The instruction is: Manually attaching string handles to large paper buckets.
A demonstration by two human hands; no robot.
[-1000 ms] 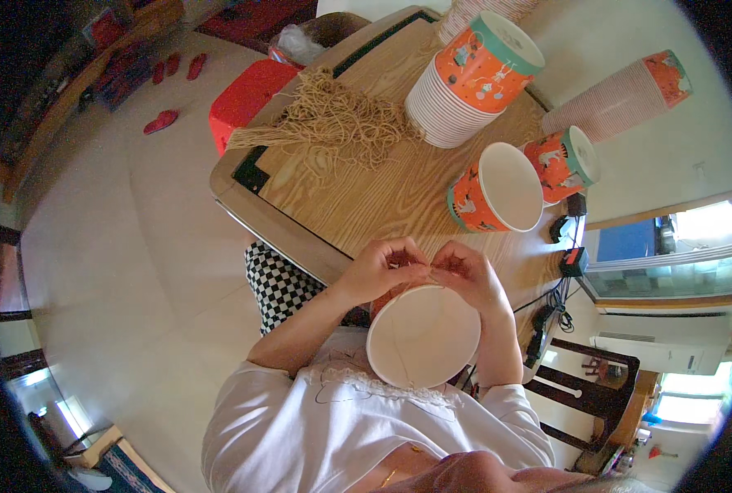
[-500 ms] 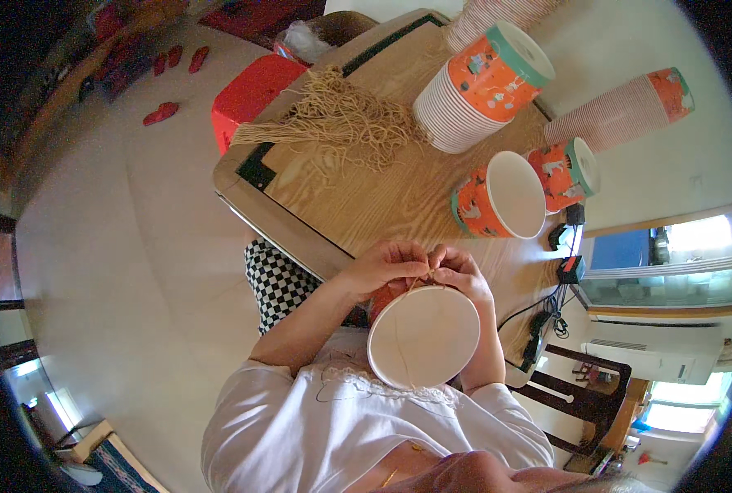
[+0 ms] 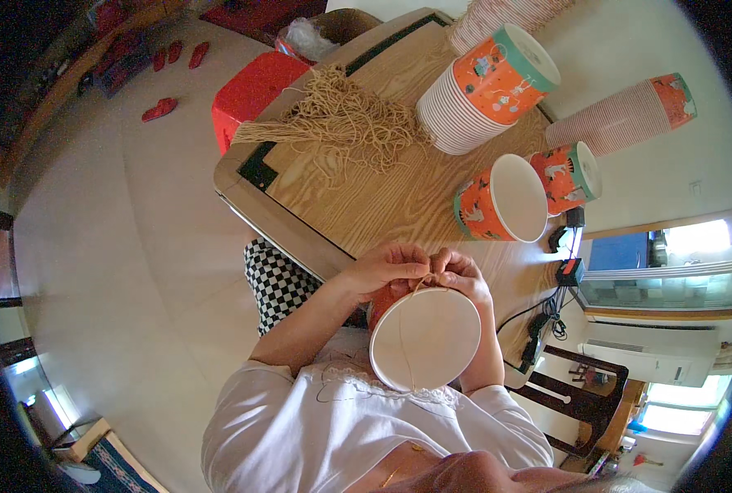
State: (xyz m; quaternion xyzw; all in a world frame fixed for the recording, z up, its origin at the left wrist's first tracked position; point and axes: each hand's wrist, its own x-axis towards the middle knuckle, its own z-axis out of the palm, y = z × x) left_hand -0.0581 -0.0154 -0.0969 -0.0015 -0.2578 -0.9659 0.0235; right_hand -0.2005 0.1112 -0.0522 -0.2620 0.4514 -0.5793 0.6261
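From where I watch, the fingertips of my left hand [image 3: 386, 271] and right hand [image 3: 462, 275] meet just right of the frame's centre, pressed together in a pinch on a thin tan string [image 3: 412, 308] at the far rim of the paper cup [image 3: 425, 337]. The cup sits just below centre, tilted so its white inside faces the camera, and the string runs from the pinch down across that white interior toward my chest. I judge the step in hand to be fixing the string to the cup's rim, probably threading or knotting it, though the hole or knot itself is hidden under the fingers. The next move, as I read it, calls for a steady pull with both pinches kept close to the rim, so the thin paper wall does not buckle or tear. Moving outward, the wooden table [image 3: 382, 197] fills the upper middle. A loose bundle of cut strings [image 3: 345, 123] lies near its upper left edge, a single orange cup [image 3: 501, 200] lies on its side right of centre, and a tall stack of cups [image 3: 485, 94] lies toward the upper right.
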